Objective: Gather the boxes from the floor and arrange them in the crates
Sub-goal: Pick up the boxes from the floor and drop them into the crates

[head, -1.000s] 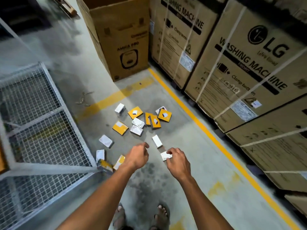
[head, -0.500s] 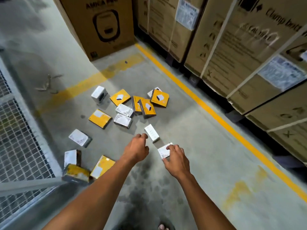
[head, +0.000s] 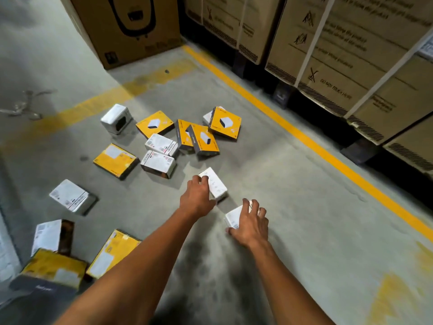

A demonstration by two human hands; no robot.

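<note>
Several small white and yellow boxes lie scattered on the grey concrete floor. My left hand reaches onto a long white box, its fingers curled over the box's near left edge. My right hand grips a small white box lying on the floor, fingers over its top and thumb at its near corner. A cluster of yellow boxes and white boxes lies just beyond. More boxes lie at the lower left, among them a yellow one.
Tall cardboard appliance cartons stand on pallets along the right, behind a yellow floor line. Another large carton stands at the top middle. A worn yellow stripe crosses the floor at left.
The view has dropped closer to the floor. My left hand moved forward onto the long white box. My right hand stays on the small white box, closing further over it.
</note>
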